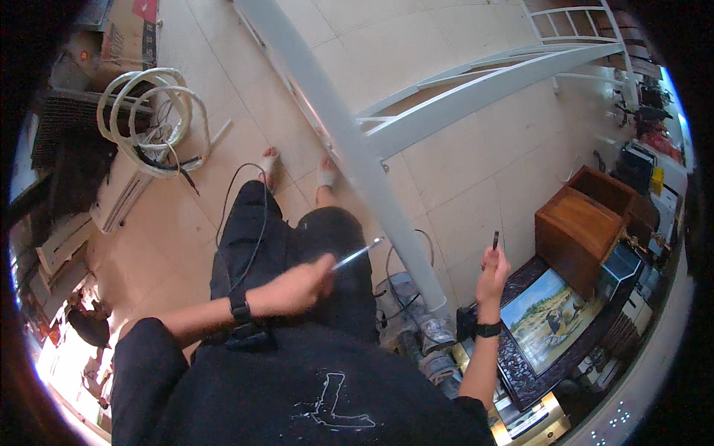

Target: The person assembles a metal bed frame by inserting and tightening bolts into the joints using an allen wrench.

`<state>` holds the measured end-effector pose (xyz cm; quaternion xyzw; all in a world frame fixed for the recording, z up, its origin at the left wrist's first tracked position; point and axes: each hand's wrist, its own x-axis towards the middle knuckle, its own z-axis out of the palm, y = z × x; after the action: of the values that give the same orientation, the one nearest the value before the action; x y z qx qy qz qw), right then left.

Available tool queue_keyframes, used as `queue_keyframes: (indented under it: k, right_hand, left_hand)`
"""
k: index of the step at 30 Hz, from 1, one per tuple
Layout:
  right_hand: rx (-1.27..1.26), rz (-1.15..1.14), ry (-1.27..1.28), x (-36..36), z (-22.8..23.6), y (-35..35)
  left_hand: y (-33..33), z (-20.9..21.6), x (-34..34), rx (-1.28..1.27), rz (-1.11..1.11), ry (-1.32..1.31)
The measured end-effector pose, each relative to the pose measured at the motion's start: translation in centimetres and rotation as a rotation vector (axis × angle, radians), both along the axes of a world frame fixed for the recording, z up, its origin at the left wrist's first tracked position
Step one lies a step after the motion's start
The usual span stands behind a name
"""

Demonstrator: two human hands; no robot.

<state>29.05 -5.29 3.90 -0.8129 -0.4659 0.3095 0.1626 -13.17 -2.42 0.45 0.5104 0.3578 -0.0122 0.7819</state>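
My left hand (301,288), closed, grips a slim silver metal rod-like tool (358,253) whose far end points up and right toward a pale grey metal post (349,160). The tool's exact kind is too small to tell, and a gap to the post's side cannot be judged. My right hand (491,276) is raised to the right of the post, its fingers closed around a short, slim dark object (496,239) that sticks up above them. Pale metal rails (491,89) join the post and run off to the far right.
Coiled white-wrapped tubing (197,119) lies at the left near a cardboard box (130,33). At right stand a brown wooden cabinet (576,223) and a dark-framed picture (547,320). Wrapped bundles (433,364) sit by the post's foot. A thin black cable (262,223) loops over my leg.
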Motion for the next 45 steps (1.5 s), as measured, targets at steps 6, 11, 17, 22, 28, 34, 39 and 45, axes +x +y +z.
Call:
queue_keyframes:
  k: [6,11,17,22,28,34,39,45]
  right_hand:
    - [0.162,-0.192,0.032,-10.9,2.3,-7.1]
    - [0.219,-0.042,-0.033,-20.7,-0.3,-11.2]
    - [0.208,0.224,0.022,-32.0,1.8,-8.1]
    - [0.330,0.176,0.070,-35.3,1.3,-8.4]
    - [0.119,0.022,0.090,-34.2,-1.2,-12.1]
    - [0.005,-0.011,0.196,-31.6,-3.1,-10.9]
    - [0.071,-0.121,0.219,-28.3,-4.7,-10.5]
    - [-0.017,-0.095,0.171,-22.7,-4.9,-9.1]
  left_hand:
    - [4.5,0.7,-7.7,0.395,-0.071,0.047]
    - [8.8,2.9,-12.5,0.618,-0.176,0.080]
    - [10.7,3.4,-19.8,0.954,-0.215,0.186]
    - [11.4,2.9,-24.8,0.967,-0.082,0.353]
    - [14.3,3.6,-22.5,1.175,-0.187,0.414]
    - [19.0,3.7,-16.9,1.394,-0.372,0.373]
    - [22.9,3.6,-11.8,1.559,-0.396,0.300]
    - [26.1,3.6,-8.4,1.627,-0.411,0.291]
